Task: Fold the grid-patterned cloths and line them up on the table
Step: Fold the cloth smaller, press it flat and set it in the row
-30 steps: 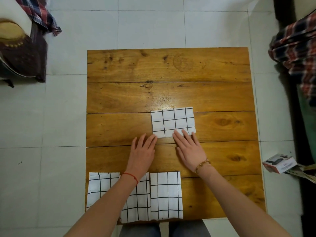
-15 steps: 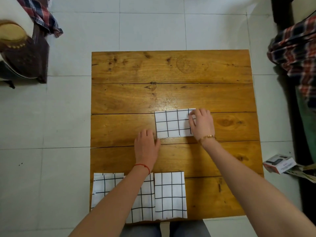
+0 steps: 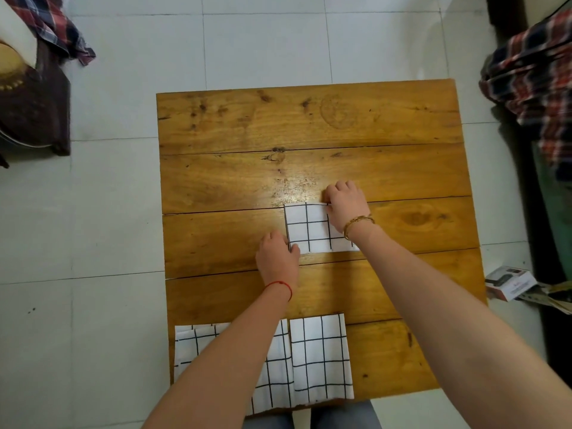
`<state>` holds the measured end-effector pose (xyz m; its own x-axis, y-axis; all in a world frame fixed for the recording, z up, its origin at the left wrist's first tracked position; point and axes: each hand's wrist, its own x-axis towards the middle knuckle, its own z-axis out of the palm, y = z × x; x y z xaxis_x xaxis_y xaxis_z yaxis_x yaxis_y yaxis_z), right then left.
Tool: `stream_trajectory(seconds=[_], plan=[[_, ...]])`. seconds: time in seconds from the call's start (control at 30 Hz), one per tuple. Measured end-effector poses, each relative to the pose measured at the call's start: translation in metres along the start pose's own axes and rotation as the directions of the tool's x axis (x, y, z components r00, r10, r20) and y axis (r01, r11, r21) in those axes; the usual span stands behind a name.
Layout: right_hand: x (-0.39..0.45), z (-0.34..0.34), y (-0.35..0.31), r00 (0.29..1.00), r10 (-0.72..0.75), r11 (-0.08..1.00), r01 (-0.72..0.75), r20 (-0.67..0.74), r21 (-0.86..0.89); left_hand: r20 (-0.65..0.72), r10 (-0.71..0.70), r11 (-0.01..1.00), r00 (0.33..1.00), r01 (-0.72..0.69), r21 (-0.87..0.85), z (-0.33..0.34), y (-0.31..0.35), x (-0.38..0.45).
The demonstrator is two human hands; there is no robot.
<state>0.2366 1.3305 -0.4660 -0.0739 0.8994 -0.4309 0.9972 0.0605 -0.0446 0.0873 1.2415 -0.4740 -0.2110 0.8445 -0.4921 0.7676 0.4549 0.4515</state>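
On the brown plank worktop (image 3: 402,174), apparently three white black-gridded cloths (image 3: 320,357) lie folded at six o'clock, while the left hand (image 3: 277,257) and right hand (image 3: 346,205) pinch the centre folded gridded cloth (image 3: 309,227), not yet lined up.

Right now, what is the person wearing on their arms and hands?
Both forearms are bare, with no sleeves in view. The left hand has a thin red string bracelet at the wrist. The right hand has a thin gold-coloured bracelet at the wrist. No gloves or rings are visible.
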Motion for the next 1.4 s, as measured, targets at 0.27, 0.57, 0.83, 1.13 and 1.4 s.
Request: stream_trajectory(seconds=[0.27, 0.57, 0.83, 1.13, 1.4], plan=[[-0.032, -0.011, 0.028, 0.984, 0.144, 0.711, -0.174, 0.101, 0.682, 0.067, -0.015, 0.881, 0.998, 0.045, -0.471, -0.015, 0.0, 0.001], [-0.108, 0.005, 0.038, 0.869, 0.265, -0.173, -0.384, 0.418, 0.907, 0.433, -0.08, 0.51, 0.898, 0.41, -0.756, -0.017, 0.006, -0.028], [-0.209, 0.034, 0.053, 0.852, 0.375, 0.065, -0.419, 0.367, 0.906, 0.349, -0.055, 0.674, 0.936, 0.292, -0.678, 0.025, -0.008, -0.118], [-0.293, 0.093, 0.085, 0.933, 0.318, 0.692, -0.35, 0.168, 0.631, 0.264, -0.067, 0.811, 0.962, 0.207, -0.547, 0.079, -0.02, -0.217], [-0.326, 0.121, 0.089, 0.926, 0.307, 0.709, -0.377, 0.22, 0.596, 0.346, -0.008, 0.862, 0.938, 0.182, -0.473, 0.097, -0.033, -0.265]])
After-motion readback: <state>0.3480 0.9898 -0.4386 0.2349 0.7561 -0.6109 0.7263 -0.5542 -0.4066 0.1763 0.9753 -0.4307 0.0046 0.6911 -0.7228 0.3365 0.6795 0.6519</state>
